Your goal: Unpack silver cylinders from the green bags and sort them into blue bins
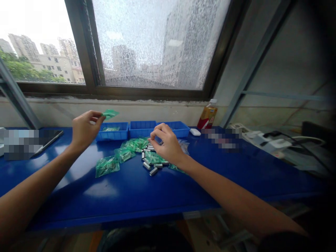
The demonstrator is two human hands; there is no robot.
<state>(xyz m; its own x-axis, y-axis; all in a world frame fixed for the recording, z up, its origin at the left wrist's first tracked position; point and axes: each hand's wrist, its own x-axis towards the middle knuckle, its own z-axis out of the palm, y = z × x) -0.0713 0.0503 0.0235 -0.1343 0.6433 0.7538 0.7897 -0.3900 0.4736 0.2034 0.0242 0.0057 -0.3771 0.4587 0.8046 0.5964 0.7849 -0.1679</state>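
My left hand (87,127) pinches a small green plastic bag (110,113) by its edge, raised above the left blue bin (113,134). Over the pile in the middle, my right hand (168,142) is closed, thumb and fingers drawn together; whatever is between its fingertips is too small to make out. Beneath it lie several loose silver metal cylinders (153,171) mixed with green plastic. Filled green bags (107,166) of small parts lie on the blue table (126,199) left of the pile.
A middle blue bin (141,132) and a right blue bin (181,130) stand along the wall. Beyond them are a white object (195,132) and a drink bottle (208,115). A dark flat device (51,140) lies far left; cables and white power strips (275,145) crowd the right side.
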